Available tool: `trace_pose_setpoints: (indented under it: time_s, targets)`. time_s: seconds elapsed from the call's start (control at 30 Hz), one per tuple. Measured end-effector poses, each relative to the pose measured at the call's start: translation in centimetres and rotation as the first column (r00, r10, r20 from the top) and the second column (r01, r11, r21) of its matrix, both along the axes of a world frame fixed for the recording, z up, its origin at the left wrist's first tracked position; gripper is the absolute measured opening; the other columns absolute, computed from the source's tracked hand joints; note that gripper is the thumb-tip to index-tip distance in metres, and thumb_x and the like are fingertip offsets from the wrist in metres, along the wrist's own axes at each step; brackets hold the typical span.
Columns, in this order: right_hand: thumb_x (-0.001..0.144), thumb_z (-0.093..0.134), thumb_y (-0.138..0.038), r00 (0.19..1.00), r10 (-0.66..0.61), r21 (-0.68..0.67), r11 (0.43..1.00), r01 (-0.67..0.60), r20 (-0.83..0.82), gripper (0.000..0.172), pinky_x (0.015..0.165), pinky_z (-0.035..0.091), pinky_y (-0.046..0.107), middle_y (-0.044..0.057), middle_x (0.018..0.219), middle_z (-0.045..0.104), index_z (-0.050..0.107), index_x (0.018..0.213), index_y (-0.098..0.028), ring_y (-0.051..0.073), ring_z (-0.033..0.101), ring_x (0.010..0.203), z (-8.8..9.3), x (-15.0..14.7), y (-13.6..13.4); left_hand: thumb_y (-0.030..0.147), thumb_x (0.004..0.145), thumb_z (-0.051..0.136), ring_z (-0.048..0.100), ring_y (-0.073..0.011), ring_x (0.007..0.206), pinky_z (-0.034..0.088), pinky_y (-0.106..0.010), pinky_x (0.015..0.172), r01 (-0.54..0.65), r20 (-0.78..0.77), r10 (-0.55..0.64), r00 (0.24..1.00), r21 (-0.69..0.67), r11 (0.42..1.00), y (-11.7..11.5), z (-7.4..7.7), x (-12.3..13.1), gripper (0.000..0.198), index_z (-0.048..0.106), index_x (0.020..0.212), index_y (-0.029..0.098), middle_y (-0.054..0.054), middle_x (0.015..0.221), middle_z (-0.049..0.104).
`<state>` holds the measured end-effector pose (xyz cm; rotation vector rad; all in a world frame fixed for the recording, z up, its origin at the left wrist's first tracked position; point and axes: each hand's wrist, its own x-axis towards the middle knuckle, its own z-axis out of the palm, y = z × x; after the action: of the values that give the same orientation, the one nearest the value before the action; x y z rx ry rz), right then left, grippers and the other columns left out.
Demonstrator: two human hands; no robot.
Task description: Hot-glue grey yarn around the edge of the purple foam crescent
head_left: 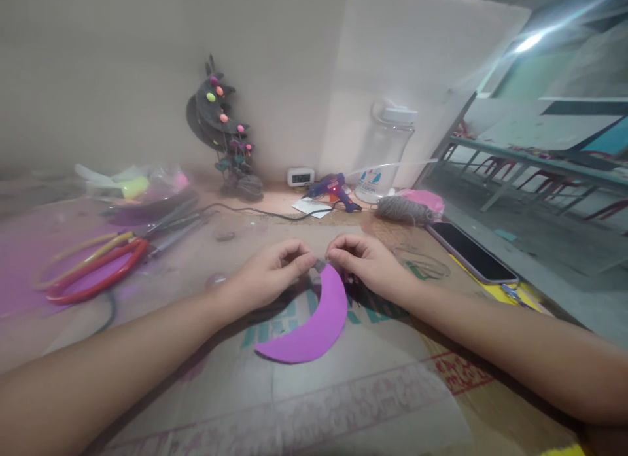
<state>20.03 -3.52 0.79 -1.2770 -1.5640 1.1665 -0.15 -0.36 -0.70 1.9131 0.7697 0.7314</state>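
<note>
A purple crescent-shaped foam piece (314,318) lies on the cardboard-covered table (373,377) in front of me. My left hand (269,273) and my right hand (366,260) meet at its upper tip, fingers curled and pinched together there. Between the fingertips of both hands sits a small grey bit that is too small to name. Both forearms rest low over the cardboard.
Red-handled scissors (98,269) and purple foam sheet (19,260) lie at left. A blue glue gun (333,189), small clock (300,176), clear water jug (387,152), ball of grey yarn (405,209) and a dark crescent ornament (220,135) stand at the back. A phone (471,252) lies at right.
</note>
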Motion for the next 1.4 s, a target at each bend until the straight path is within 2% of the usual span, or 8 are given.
trace_pose_setpoints:
  time_s: [0.5,0.7,0.83,1.0,1.07,1.13,1.27,1.4]
  targets:
    - [0.085,0.058,-0.047,0.989,0.073,0.114,0.990,-0.088,0.130,0.034,0.049,0.034,0.022,-0.005,0.056,0.046,0.056,0.069,-0.017,0.008,0.041,0.051,-0.1,0.1,0.0,0.048,0.090,0.050,0.050,-0.0123,0.059,0.038,-0.024,0.054,-0.015,0.051,0.018,0.999,-0.051,0.999,0.0,-0.1,0.1,0.032,0.052,0.076,0.019,0.002,0.066,0.054]
    - [0.089,0.053,-0.046,0.999,-0.037,0.209,0.977,0.038,-0.006,0.035,0.047,0.038,0.022,-0.004,0.071,0.053,0.052,0.113,-0.021,0.009,0.046,0.052,-0.2,0.4,-0.2,0.043,0.092,0.049,0.057,-0.0146,0.063,0.043,-0.027,0.060,-0.212,0.120,0.209,0.971,0.018,0.977,0.1,0.5,0.1,0.027,0.054,0.080,0.019,0.001,0.068,0.061]
    - [0.085,0.059,-0.045,0.996,0.002,0.225,0.974,-0.023,0.091,0.028,0.050,0.040,0.024,-0.001,0.074,0.056,0.056,0.094,-0.019,0.010,0.048,0.055,-0.3,0.5,-0.3,0.042,0.092,0.051,0.057,-0.0152,0.072,0.043,-0.027,0.065,-0.381,0.175,0.357,0.918,0.136,0.914,0.1,0.8,-0.1,0.025,0.056,0.084,0.019,0.000,0.077,0.061]
    - [0.083,0.063,-0.036,0.953,0.017,0.335,0.934,-0.123,0.302,0.019,0.058,0.041,0.026,0.001,0.074,0.057,0.058,0.081,-0.018,0.013,0.051,0.066,-0.5,0.2,-0.6,0.040,0.093,0.050,0.057,-0.0162,0.084,0.044,-0.028,0.076,-0.391,0.192,0.347,0.918,0.289,0.874,-0.2,0.6,-0.3,0.023,0.058,0.090,0.019,-0.001,0.087,0.061]
    - [0.086,0.060,-0.030,0.961,-0.044,0.454,0.886,-0.089,0.273,0.013,0.058,0.042,0.025,0.001,0.075,0.056,0.055,0.082,-0.019,0.013,0.051,0.066,-0.5,0.5,-0.6,0.039,0.092,0.053,0.056,-0.0175,0.093,0.044,-0.029,0.081,-0.431,0.250,0.362,0.898,0.335,0.838,-0.2,0.4,-0.3,0.023,0.056,0.103,0.019,-0.003,0.097,0.060]
    - [0.086,0.060,-0.022,0.966,-0.116,0.639,0.767,-0.060,0.231,0.009,0.057,0.041,0.024,-0.001,0.074,0.053,0.051,0.082,-0.021,0.012,0.050,0.065,-0.4,1.0,-0.4,0.040,0.090,0.055,0.054,-0.0185,0.098,0.045,-0.029,0.082,-0.476,0.315,0.379,0.870,0.336,0.813,0.0,0.2,-0.2,0.029,0.053,0.110,0.019,-0.005,0.101,0.058]
    - [0.083,0.057,-0.008,0.891,-0.211,0.845,0.461,-0.273,0.402,0.016,0.060,0.040,0.024,0.000,0.079,0.053,0.051,0.084,-0.022,0.012,0.049,0.068,-0.6,2.4,0.5,0.046,0.095,0.040,0.057,-0.0173,0.082,0.047,-0.028,0.074,-0.308,0.202,0.271,0.941,0.182,0.934,0.3,-0.1,-0.2,0.035,0.059,0.088,0.018,-0.003,0.084,0.058]
    - [0.083,0.051,-0.005,0.745,-0.349,0.799,0.449,-0.399,0.568,0.016,0.061,0.039,0.024,0.001,0.080,0.057,0.053,0.085,-0.021,0.014,0.052,0.070,-1.0,2.8,1.1,0.050,0.093,0.039,0.060,-0.0175,0.073,0.048,-0.027,0.066,-0.224,0.141,0.212,0.967,0.076,0.972,0.3,0.1,-0.1,0.041,0.060,0.079,0.018,-0.002,0.077,0.060]
